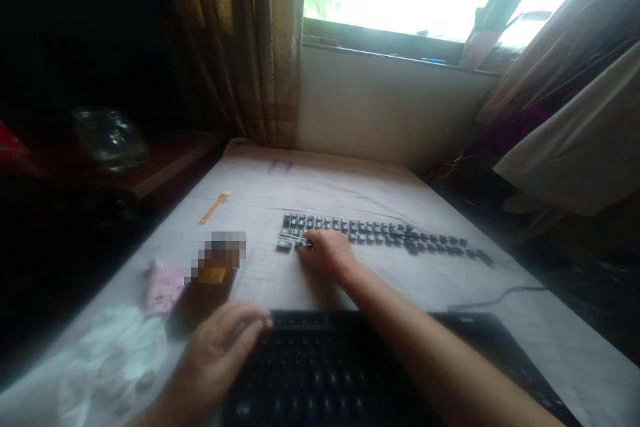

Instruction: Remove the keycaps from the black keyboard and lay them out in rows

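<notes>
Under my arms lies a black keyboard [300,373], with many bare key positions and several keycaps still on in its lower part. My left hand [225,340] grips its upper left corner, thumb and forefinger close together on the edge. Beyond the keyboard, loose black keycaps [370,232] lie in long rows on the cloth. My right hand [327,250] reaches to the left end of those rows, fingertips pinched. Two thin shiny prongs [293,236] stick out leftward from the fingers, over the keycaps. Whether a keycap is also between the fingertips is hidden.
An orange-handled brush [214,208] lies on the left of the cloth-covered table [310,180]. Nearer are a partly blurred brown box [213,280], a pink cloth [163,287] and a white crumpled bag [115,353]. A cable [500,297] runs off right. Curtains and a window stand behind.
</notes>
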The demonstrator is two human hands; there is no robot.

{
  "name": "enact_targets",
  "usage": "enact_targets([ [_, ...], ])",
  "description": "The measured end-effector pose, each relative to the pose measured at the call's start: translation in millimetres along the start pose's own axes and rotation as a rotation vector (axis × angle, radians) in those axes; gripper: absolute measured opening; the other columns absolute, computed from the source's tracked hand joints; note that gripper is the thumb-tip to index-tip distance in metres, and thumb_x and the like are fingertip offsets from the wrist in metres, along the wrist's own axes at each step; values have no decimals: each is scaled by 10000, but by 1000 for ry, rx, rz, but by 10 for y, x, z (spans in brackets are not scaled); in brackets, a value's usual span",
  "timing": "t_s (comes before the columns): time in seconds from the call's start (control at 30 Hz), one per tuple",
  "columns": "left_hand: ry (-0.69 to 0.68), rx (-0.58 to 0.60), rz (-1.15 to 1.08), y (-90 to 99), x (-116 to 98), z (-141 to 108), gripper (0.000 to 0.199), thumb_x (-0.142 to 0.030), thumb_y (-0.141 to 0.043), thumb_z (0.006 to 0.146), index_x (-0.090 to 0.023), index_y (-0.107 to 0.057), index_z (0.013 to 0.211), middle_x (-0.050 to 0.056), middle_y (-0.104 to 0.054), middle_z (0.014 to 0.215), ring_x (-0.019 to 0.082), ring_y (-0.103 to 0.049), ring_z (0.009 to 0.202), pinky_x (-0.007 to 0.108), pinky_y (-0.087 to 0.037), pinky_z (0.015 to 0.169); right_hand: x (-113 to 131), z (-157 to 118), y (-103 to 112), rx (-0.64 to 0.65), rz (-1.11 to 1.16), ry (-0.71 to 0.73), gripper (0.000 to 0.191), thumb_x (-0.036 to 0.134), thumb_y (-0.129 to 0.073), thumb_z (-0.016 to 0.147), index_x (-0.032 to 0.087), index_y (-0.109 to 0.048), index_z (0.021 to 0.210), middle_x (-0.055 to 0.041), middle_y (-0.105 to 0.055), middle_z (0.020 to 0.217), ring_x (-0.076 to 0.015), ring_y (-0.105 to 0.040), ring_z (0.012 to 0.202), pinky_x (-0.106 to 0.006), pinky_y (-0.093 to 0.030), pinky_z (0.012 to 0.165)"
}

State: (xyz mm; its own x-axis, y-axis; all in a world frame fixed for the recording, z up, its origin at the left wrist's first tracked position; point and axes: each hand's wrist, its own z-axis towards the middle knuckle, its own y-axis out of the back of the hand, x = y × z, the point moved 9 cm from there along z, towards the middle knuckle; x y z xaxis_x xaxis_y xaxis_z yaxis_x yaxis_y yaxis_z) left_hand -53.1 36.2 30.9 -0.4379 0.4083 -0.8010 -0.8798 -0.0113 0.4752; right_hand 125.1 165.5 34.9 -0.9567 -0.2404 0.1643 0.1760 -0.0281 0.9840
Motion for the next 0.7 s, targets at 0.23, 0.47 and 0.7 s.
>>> enact_targets([
  [0.23, 10, 19, -7, -20, 56, -37, 165, -325, -576, 910, -257, -725, 934, 20, -761, 855, 175, -731, 784, 235, -589, 744, 5, 21, -4, -6, -6, 3, 254, 386, -567, 875, 266, -730, 1029, -69, -769, 1041, -259, -702, 978, -316, -512, 786],
  [0.47, -13, 11, 0, 0, -49, 30, 156, -279, -578, 889, -253, -732, 904, 16, -768, 824, 175, -739, 750, 228, -597, 703, 200, -48, 25, -1, 19, 108, 291, 341, -512, 915, 308, -722, 1114, -30, -762, 1089, -219, -697, 1009, -286, -498, 852],
  [0.7, -33, 14, 9, 1, -53, 12, 146, -248, -580, 891, -262, -721, 927, -1, -763, 829, 159, -736, 764, 210, -587, 719, 408, -66, -25, 63, 5, 191, 279, 308, -534, 880, 314, -767, 1034, -36, -781, 1025, -230, -717, 961, -289, -515, 813],
])
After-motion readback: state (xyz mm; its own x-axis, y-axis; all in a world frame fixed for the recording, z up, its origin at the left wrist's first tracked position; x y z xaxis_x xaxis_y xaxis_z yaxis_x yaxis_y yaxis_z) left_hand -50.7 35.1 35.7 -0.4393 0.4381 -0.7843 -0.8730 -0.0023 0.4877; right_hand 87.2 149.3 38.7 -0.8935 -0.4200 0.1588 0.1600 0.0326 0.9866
